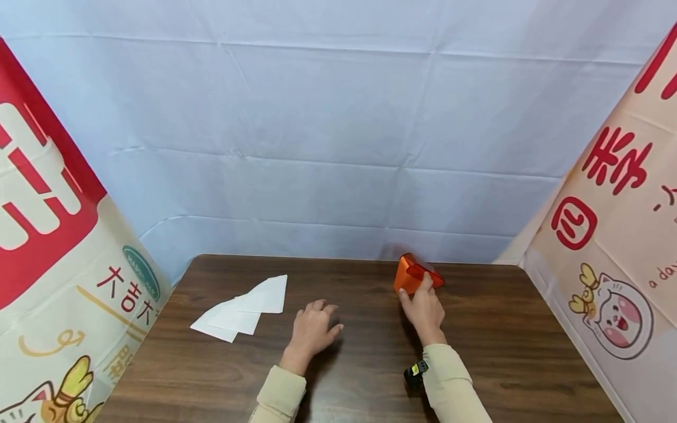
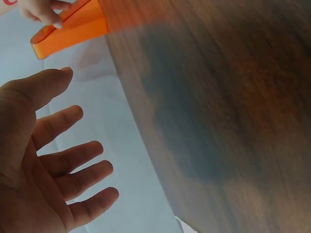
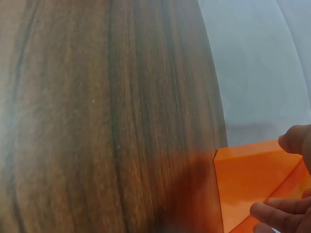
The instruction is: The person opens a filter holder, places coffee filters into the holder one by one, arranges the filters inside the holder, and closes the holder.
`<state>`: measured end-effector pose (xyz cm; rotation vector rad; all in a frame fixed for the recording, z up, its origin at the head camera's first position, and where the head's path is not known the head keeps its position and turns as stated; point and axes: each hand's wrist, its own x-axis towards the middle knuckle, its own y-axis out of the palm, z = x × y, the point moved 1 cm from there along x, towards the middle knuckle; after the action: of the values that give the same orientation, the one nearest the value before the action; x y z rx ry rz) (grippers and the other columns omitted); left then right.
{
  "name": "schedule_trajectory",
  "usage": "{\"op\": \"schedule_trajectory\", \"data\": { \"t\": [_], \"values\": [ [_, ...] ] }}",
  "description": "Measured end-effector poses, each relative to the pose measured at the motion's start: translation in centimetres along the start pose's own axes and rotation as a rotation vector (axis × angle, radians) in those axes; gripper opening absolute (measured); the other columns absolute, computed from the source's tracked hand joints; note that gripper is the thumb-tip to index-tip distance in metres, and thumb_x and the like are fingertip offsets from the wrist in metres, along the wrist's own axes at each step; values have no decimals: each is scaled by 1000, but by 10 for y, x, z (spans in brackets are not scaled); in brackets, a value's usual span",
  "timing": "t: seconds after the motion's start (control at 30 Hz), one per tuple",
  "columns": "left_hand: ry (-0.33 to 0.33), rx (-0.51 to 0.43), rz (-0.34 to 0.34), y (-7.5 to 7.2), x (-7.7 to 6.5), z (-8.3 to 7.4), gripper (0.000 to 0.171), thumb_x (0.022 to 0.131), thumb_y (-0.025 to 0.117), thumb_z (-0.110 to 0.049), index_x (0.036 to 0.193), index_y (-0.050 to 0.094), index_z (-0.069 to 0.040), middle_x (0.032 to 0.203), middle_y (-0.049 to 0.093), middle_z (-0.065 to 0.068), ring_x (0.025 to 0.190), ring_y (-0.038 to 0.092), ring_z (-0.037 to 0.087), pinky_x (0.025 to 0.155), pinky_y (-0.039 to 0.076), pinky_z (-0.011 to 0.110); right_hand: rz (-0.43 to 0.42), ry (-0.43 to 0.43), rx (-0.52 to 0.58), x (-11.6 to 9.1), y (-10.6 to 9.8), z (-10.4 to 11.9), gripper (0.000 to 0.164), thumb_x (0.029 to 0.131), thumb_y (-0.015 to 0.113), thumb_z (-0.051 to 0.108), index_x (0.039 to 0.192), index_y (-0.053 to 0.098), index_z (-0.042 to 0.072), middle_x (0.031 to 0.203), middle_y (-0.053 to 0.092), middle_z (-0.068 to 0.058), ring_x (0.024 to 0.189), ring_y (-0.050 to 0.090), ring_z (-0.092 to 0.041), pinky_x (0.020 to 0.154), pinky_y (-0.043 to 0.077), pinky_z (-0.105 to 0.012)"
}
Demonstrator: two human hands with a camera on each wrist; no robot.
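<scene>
While orange plastic piece [image 1: 412, 272] is gripped between thumb and fingers of right hand [image 1: 425, 309], close to far edge of brown table [image 1: 508, 341], right of that edge's middle, left hand [image 1: 312, 329] is held over table, left of centre, fingers spread wide, nothing grasped. Three white papers [image 1: 245, 308] are laid overlapping toward far left corner, left of left hand, well apart from orange plastic piece. Cream sleeves [image 1: 446, 370] are turned back at both wrists; black device [image 1: 414, 376] is worn at right one. Behind far edge, pale cloth [image 1: 338, 106] is hung.
</scene>
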<state>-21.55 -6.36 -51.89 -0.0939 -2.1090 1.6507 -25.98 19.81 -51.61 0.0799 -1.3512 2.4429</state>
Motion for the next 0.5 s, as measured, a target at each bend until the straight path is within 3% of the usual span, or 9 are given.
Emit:
{"op": "schedule_trajectory", "data": {
  "t": [0.33, 0.5],
  "values": [
    [1, -19, 5, 2, 7, -4, 40, 82, 69, -40, 114, 66, -16, 115, 58, 13, 100, 56, 31, 75, 47, 47, -41, 141, 52, 11, 7, 1, 79, 85, 63, 36, 139, 21, -4, 111, 49, -33, 86, 54, -49, 62, 43, -59],
    [-9, -15, 29, 8, 11, -6, 42, 83, 68, -41, 116, 65, -16, 116, 58, 12, 99, 56, 30, 75, 47, 46, -34, 162, 72, 13, 10, 0, 86, 85, 63, 38, 143, 13, -1, 109, 52, -34, 83, 56, -48, 59, 43, -57]
  ]
}}
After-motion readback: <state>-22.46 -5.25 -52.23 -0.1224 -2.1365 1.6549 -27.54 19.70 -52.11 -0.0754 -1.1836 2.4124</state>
